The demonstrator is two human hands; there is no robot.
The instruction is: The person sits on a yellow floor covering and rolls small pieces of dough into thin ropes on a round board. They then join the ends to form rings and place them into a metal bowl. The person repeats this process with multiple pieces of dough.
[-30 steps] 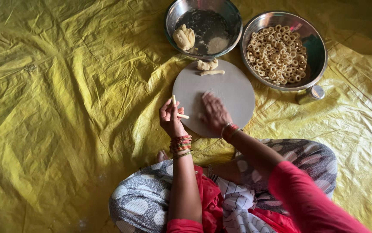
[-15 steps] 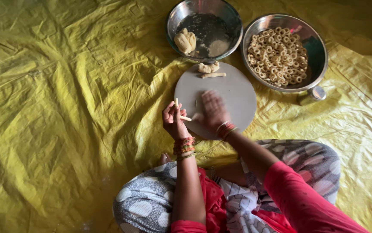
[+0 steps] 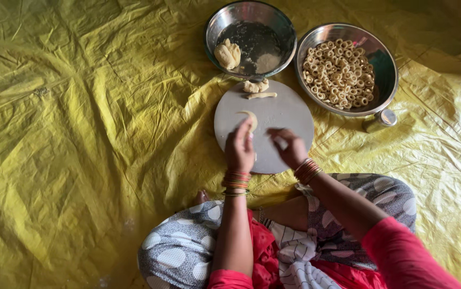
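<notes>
Head view. I am sitting cross-legged on a yellow tarpaulin (image 3: 80,134) with a round grey rolling board (image 3: 281,115) in front of my knees. My left hand (image 3: 240,150) is pinching a thin curved dough strip (image 3: 250,119) between thumb and fingertips, holding it over the left part of the board, its free end curling upward. My right hand (image 3: 290,147) is hovering over the board's near-right part, fingers loosely curled and holding nothing that I can make out.

Risk: the strip is looking thin and soft; I judge it could tear or stick to my fingers if pinched harder, and a loose curl may not close into a ring.

Count: two steel bowls at the board's far edge. The left bowl (image 3: 217,24) is holding one dough lump (image 3: 227,54) and a patch of flour. The right bowl (image 3: 388,67) is holding many dough rings (image 3: 337,72), too many to count. Two more dough pieces (image 3: 257,88) are lying at the board's far edge. One small steel cup (image 3: 379,120) is lying beside the right bowl.
</notes>
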